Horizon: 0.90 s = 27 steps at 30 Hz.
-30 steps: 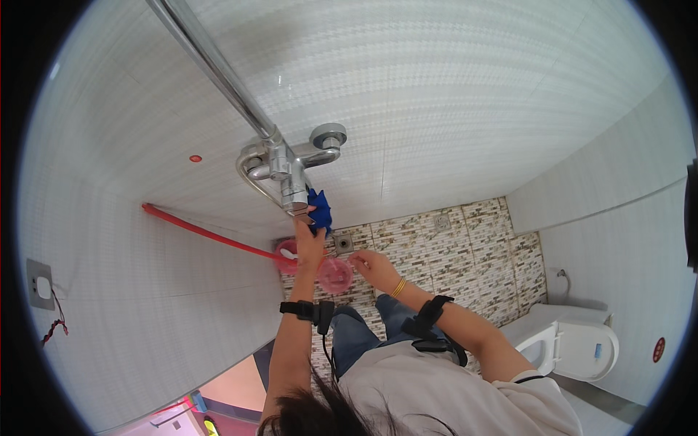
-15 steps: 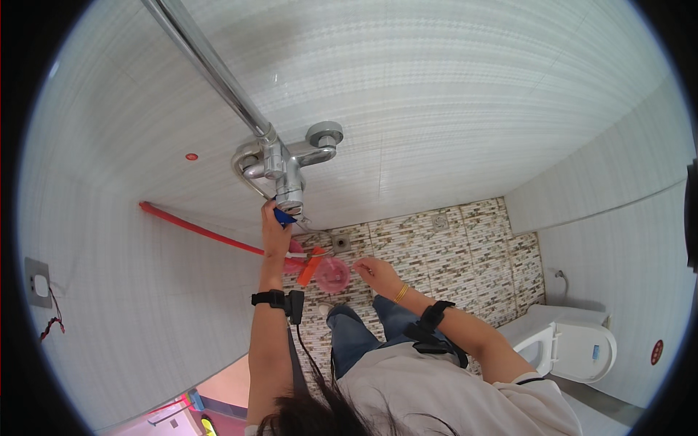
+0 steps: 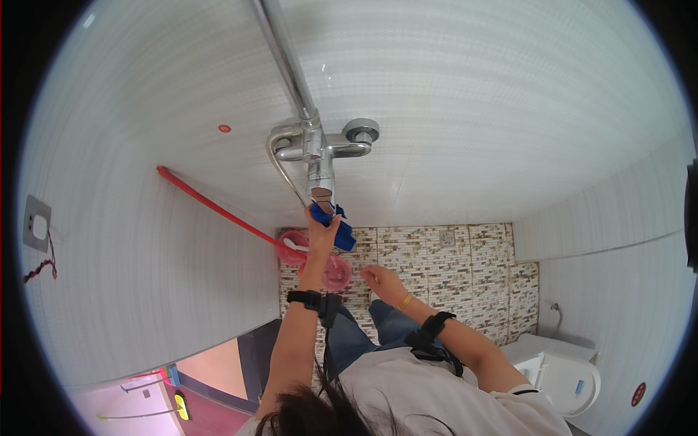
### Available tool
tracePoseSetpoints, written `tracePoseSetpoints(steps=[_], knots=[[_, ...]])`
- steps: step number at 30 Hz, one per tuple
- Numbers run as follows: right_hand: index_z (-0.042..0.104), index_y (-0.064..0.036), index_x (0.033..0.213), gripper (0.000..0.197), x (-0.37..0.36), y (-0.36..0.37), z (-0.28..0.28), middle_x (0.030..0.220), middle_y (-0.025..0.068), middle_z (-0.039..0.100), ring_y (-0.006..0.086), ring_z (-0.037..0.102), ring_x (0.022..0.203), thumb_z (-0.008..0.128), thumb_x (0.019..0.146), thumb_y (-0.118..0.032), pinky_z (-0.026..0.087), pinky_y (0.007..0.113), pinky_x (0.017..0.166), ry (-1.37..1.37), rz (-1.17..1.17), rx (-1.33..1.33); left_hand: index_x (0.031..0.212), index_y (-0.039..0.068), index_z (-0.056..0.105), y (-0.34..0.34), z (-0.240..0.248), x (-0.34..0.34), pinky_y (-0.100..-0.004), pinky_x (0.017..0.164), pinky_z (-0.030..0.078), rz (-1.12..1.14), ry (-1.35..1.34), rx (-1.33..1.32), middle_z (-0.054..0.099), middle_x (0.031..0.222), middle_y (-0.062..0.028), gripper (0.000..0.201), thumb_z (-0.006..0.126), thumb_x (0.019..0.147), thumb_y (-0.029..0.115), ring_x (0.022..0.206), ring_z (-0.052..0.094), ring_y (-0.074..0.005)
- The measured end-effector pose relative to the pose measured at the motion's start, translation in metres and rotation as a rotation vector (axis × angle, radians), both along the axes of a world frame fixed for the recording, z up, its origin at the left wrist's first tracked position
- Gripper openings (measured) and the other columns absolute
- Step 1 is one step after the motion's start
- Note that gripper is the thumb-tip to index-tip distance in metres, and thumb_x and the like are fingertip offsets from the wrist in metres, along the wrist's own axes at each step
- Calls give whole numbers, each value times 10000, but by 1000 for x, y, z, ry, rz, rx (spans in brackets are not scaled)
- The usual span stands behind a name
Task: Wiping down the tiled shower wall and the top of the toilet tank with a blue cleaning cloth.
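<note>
My left hand (image 3: 321, 234) is closed on a blue cloth (image 3: 343, 235). It presses the cloth against the lower end of a chrome shower mixer (image 3: 319, 168) on the wall, and part of the cloth hangs down on the right of the hand. Below and to the right, my right hand (image 3: 384, 284) hovers over the tiled floor with its fingers curled in. Nothing shows between those fingers. The nearest thing to it is a pink basin (image 3: 336, 274) on the floor. A second pink basin (image 3: 291, 248) stands beyond my left wrist, partly hidden.
A red pole (image 3: 218, 209) leans against the left wall, its lower end by the basins. A chrome riser pipe (image 3: 285, 62) climbs from the mixer. At the lower right is a white toilet (image 3: 563, 381). Through a doorway at lower left lies a yellow-green broom (image 3: 181, 406).
The view has shifted, so the mixer sits further right. More of the blue cloth now shows, spread below the mixer's end on the right of my left hand. My right hand stays curled.
</note>
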State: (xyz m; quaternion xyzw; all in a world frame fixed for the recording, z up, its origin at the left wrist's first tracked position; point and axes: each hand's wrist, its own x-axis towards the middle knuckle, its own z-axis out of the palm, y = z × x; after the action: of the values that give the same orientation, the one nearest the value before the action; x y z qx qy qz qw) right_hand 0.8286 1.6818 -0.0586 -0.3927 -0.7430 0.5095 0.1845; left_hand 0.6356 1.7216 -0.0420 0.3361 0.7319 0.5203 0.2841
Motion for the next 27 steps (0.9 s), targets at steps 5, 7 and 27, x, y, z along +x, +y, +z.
tracePoseSetpoints(steps=[5, 7, 27], knots=[[587, -33, 928, 173, 1, -4, 2, 819, 93, 625, 211, 587, 679, 501, 834, -149, 458, 292, 621, -14, 19, -10, 1194, 23, 235, 4, -1, 17, -326, 818, 402, 51, -98, 50, 521, 1025, -175, 674, 679, 714, 188, 927, 529, -262], [585, -32, 926, 166, 2, -5, -1, 825, 90, 630, 202, 596, 692, 495, 836, -139, 463, 286, 627, -15, 26, -10, 1187, 23, 237, 4, -7, 14, -329, 820, 402, 59, -87, 30, 521, 1030, -175, 678, 684, 710, 207, 935, 529, -263], [517, -46, 1085, 265, -3, 6, 3, 908, 120, 614, 194, 605, 788, 518, 836, -136, 475, 278, 659, -80, 102, -9, 1188, -38, 326, -56, -73, -1, -323, 836, 405, -23, -341, -172, 511, 1082, -161, 857, 550, 699, 630, 989, 509, -244]])
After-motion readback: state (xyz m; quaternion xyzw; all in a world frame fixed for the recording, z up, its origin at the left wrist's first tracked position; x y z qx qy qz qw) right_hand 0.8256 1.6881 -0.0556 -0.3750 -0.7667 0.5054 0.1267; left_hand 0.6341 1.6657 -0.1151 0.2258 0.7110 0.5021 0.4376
